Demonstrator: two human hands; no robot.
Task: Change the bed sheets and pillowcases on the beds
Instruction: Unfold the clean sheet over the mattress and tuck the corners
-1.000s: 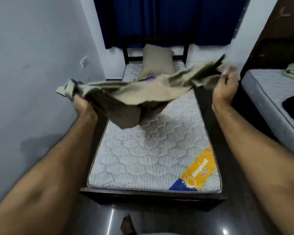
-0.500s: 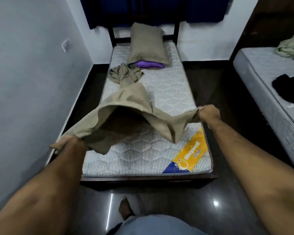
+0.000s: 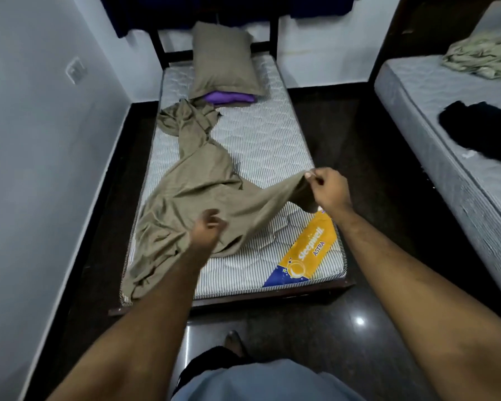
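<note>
An olive-brown bed sheet point(image 3: 191, 180) lies bunched in a long strip down the striped bare mattress point(image 3: 261, 140) of the middle bed. My right hand point(image 3: 327, 189) pinches one corner of the sheet at the mattress's right edge, lifted a little. My left hand point(image 3: 207, 231) is over the sheet near the foot of the bed, blurred, fingers loosely curled; whether it holds cloth is unclear. A pillow in an olive case point(image 3: 224, 60) leans at the headboard, on top of a purple pillow point(image 3: 229, 97).
A grey wall point(image 3: 41, 140) runs close along the bed's left side. A second bed point(image 3: 446, 111) stands to the right with a crumpled green sheet point(image 3: 483, 56) and a black garment point(image 3: 480, 125). Dark glossy floor point(image 3: 359, 140) separates the beds.
The sheet, held up and spread in the air a second ago, has come down onto the mattress. My left hand let go of its edge and moved toward the middle; my right hand dropped lower.
</note>
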